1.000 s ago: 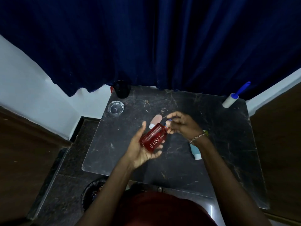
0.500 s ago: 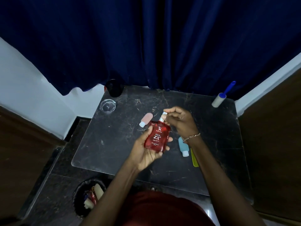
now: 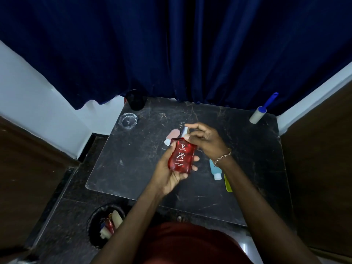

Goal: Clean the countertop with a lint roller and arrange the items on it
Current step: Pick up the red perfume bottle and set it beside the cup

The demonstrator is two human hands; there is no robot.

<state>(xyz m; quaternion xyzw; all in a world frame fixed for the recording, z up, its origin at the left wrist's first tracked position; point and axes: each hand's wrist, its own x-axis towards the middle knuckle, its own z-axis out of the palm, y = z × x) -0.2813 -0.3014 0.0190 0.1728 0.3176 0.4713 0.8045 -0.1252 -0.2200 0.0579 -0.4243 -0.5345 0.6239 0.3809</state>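
The left hand point(image 3: 171, 172) cradles the red perfume bottle point(image 3: 182, 156) above the desk point(image 3: 133, 159) while the right hand point(image 3: 206, 141) pinches its sprayer, so a loose grip could drop glass onto the stone, with the lint roller point(image 3: 259, 115) idle at the far corner.

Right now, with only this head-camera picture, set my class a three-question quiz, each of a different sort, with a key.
1. True or false: the lint roller lies at the countertop's far right corner.
2. Which hand cradles the red perfume bottle? A left hand; B right hand.
3. Fill in: the right hand's fingers pinch the bottle's ____.

Key: 1 true; 2 A; 3 spray top.
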